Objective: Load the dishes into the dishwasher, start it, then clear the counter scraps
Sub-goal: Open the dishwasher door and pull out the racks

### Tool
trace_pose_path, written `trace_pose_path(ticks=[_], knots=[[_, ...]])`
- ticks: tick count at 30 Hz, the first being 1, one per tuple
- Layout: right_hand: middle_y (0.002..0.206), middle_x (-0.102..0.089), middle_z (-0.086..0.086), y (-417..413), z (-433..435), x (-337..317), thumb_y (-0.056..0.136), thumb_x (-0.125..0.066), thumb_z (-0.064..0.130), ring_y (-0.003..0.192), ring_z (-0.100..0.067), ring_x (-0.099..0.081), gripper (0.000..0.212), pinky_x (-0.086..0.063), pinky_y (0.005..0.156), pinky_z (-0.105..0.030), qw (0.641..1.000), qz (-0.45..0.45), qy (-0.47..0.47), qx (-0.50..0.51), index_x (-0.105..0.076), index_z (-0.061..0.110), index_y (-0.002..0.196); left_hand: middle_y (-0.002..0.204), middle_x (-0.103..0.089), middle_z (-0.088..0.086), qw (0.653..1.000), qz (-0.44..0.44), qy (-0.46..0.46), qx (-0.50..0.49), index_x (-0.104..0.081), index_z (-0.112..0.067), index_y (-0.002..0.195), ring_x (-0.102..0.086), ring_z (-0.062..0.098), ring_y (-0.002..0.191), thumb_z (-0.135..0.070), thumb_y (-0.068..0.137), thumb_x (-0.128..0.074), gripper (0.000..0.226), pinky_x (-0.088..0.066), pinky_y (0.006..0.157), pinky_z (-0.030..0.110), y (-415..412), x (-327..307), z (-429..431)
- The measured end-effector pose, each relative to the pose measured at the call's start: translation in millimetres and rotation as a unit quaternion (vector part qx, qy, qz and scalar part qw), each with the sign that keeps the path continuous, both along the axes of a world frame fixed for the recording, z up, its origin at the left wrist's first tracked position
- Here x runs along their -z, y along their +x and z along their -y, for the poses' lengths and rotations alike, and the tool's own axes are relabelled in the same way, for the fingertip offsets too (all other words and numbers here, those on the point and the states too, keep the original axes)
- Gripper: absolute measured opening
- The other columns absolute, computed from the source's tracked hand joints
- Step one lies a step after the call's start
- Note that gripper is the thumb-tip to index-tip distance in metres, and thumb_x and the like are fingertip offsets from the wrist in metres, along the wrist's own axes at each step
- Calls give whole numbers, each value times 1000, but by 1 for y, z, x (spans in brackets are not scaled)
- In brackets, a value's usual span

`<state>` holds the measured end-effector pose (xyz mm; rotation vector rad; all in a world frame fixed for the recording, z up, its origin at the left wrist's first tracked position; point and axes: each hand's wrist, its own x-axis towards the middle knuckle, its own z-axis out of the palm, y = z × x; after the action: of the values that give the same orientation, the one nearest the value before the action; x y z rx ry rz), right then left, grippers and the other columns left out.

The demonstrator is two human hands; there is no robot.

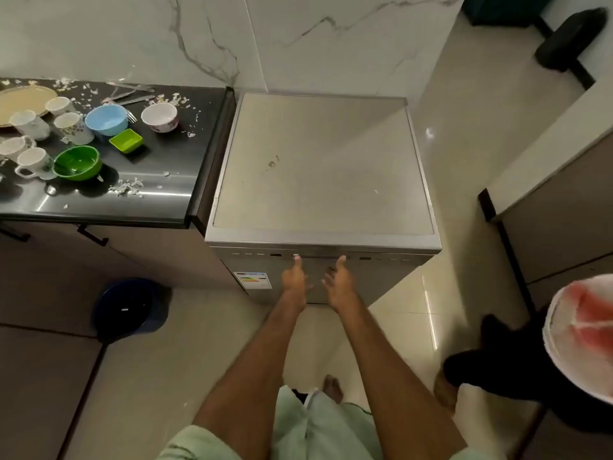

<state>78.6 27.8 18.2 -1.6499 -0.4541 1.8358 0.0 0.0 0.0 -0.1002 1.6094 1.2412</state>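
Head view: one silver-grey box-shaped dishwasher (pixel 323 167) stands at frame centre, door closed. Two bare hands reach its upper front edge. The left hand (pixel 294 277) has its thumb raised against the control strip, and the right hand (pixel 339 281) has loosely spread fingers just below the strip. Both are relaxed and hold nothing.

On the glossy black counter (pixel 166 151) at upper left stand five white mugs (pixel 73 127), three round bowls and one lime square dish (pixel 126 141). The bowls are a blue bowl (pixel 106 119), a white bowl (pixel 160 116) and a green bowl (pixel 77 162). One beige oval plate (pixel 23 101) is cut off by the left edge.

Pale scraps (pixel 127 189) litter the counter. The cutlery (pixel 132 91) near the wall is too blurred to count, and what lies in the green bowl is unclear. One dark blue bin (pixel 131 281) stands at lower left.
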Motion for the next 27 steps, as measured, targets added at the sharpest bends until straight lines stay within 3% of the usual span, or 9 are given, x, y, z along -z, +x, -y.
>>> trace_pose_path(ticks=[5, 8, 11, 14, 18, 20, 22, 25, 27], knots=[[137, -46, -15, 0, -13, 4, 103, -31, 52, 133, -30, -43, 66, -34, 112, -42, 991, -105, -50, 70, -39, 2, 145, 136, -46, 14, 984, 150, 56, -77, -39, -2, 143, -42, 30, 135, -50, 100, -45, 65, -45, 103, 44, 3, 6, -1], [155, -35, -12, 1, -27, 9, 103, -32, 54, 147, -27, -29, 67, -30, 114, -44, 983, -143, -51, 100, -32, 9, 152, 131, -47, 15, 973, 179, 67, -127, -38, -1, 144, -42, 31, 135, -54, 99, -44, 70, -41, 107, 45, 1, 9, -10], [160, -29, -10, 2, -34, 7, 104, -33, 48, 149, -24, -25, 63, -25, 117, -43, 975, -182, -51, 115, -30, 8, 153, 143, -43, 18, 961, 213, 78, -158, -31, -1, 149, -37, 32, 139, -57, 100, -37, 75, -36, 109, 46, 1, 9, -20], [156, -36, -12, 3, -38, 14, 105, -36, 43, 143, -24, -34, 58, -27, 115, -42, 970, -202, -51, 126, -34, 6, 150, 146, -40, 20, 948, 247, 100, -172, -29, 1, 149, -36, 34, 139, -56, 102, -32, 74, -32, 112, 47, 4, 15, -30], [133, -55, -17, 3, -45, 25, 105, -42, 32, 110, -26, -54, 51, -38, 108, -39, 964, -214, -52, 150, -42, -1, 144, 104, -55, 16, 945, 243, 135, -171, -53, -2, 114, -56, 28, 94, -47, 104, -34, 50, -47, 88, 38, 4, 18, -41], [121, -59, -16, 4, -47, 29, 106, -43, 29, 110, -28, -57, 48, -39, 108, -39, 967, -201, -45, 151, -44, -5, 140, 89, -54, 14, 947, 230, 138, -176, -56, -4, 95, -55, 24, 81, -37, 105, -41, 37, -47, 78, 34, 4, 18, -45], [126, -56, -18, 5, -48, 32, 106, -43, 30, 120, -29, -54, 43, -40, 108, -38, 969, -197, -42, 144, -51, -4, 131, 86, -56, 11, 952, 209, 133, -180, -57, -6, 90, -55, 21, 78, -30, 104, -46, 30, -47, 76, 32, 4, 18, -47], [113, -60, -13, 6, -48, 40, 103, -47, 32, 102, -23, -58, 32, -42, 105, -35, 973, -189, -28, 133, -59, 2, 102, 83, -55, 8, 960, 179, 120, -178, -57, -6, 86, -54, 18, 75, -29, 102, -50, 28, -48, 75, 29, 6, 24, -50], [101, -62, -7, 8, -47, 47, 102, -50, 34, 91, -16, -58, 28, -41, 102, -34, 980, -168, -18, 102, -60, 8, 98, 82, -55, 7, 969, 155, 105, -159, -58, -6, 86, -53, 16, 75, -32, 101, -52, 31, -49, 79, 28, 7, 29, -49]])
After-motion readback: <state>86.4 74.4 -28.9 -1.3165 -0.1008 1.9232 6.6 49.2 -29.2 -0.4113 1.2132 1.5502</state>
